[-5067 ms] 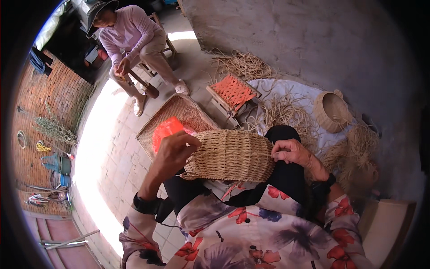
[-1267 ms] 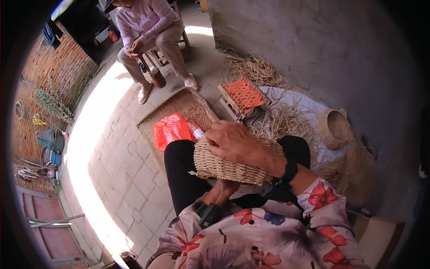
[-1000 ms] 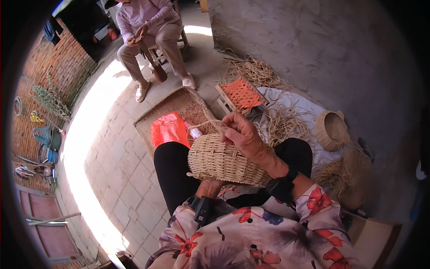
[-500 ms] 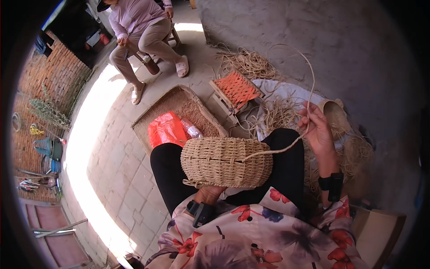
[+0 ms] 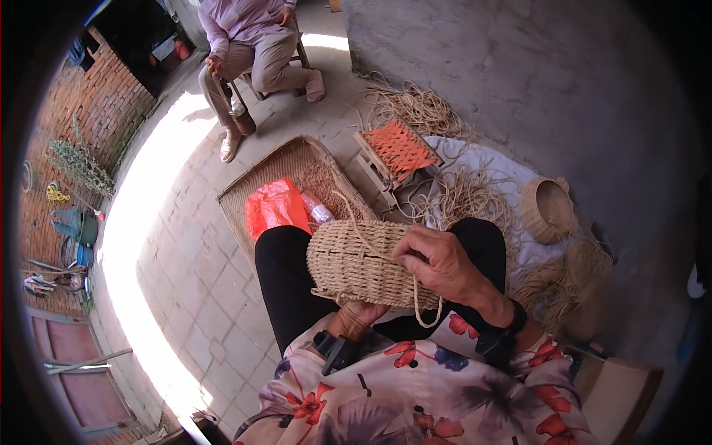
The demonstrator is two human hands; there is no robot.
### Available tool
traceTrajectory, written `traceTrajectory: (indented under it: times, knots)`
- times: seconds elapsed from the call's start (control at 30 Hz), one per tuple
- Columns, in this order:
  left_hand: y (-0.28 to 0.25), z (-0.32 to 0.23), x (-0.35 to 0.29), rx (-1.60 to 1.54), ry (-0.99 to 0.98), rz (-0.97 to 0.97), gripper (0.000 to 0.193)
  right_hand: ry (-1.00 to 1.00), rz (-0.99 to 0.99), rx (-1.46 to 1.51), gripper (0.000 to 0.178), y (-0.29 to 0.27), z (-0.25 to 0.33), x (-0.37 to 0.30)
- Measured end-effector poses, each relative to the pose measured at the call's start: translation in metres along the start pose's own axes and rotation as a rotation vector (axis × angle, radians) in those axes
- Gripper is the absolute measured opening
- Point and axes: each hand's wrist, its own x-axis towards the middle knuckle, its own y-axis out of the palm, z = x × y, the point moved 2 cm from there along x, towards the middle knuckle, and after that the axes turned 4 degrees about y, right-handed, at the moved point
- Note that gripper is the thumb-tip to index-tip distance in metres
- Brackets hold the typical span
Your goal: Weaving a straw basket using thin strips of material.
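A round, tan basket woven of twisted cord [image 5: 348,259] rests tilted at my lap, between my knees. My left hand [image 5: 362,313] holds it from beneath, its fingers partly hidden by the weave. Against the basket's right side, my right hand [image 5: 437,259] is closed in a pinch on a loose strand of cord [image 5: 358,226]. One length of that strand runs up and left across the basket. Another part hangs in a loop below my right fingers. A dark slit shows along the basket's side.
Beyond my knees lies a wicker tray [image 5: 256,174] with brownish bits, a red plastic bag [image 5: 276,206] and a bottle [image 5: 317,209]. A stool with an orange woven seat [image 5: 397,148], cord piles [image 5: 475,193] and a small basket [image 5: 547,211] lie rightward. A person [image 5: 256,44] sits far off.
My right hand has come down and left from the raised strand to the basket's side. The strand now lies over the basket and loops below. The seated person's feet have shifted.
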Motion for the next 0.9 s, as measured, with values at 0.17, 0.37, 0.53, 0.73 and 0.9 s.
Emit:
traceTrajectory:
  times: [0.17, 0.37, 0.53, 0.73, 0.9]
  knots:
    - [0.004, 0.003, 0.001, -0.016, -0.022, -0.02, 0.053, -0.042, -0.008, -0.061, 0.008, 0.001, -0.001, 0.0]
    - [0.024, 0.013, 0.001, -0.013, -0.054, 0.133, 0.052, -0.01, -0.042, -0.098, 0.01, -0.014, 0.005, -0.007]
    - [0.032, 0.022, 0.004, 0.222, -0.011, 0.153, 0.049, 0.089, 0.019, -0.041, 0.013, -0.039, 0.006, -0.014]
    - [0.029, 0.017, 0.013, 0.187, -0.039, 0.223, 0.046, 0.109, 0.193, -0.395, 0.016, -0.053, 0.023, 0.0]
    - [0.033, 0.008, 0.019, 0.21, 0.012, 0.237, 0.046, 0.146, 0.164, -0.43, 0.017, -0.052, 0.014, 0.003]
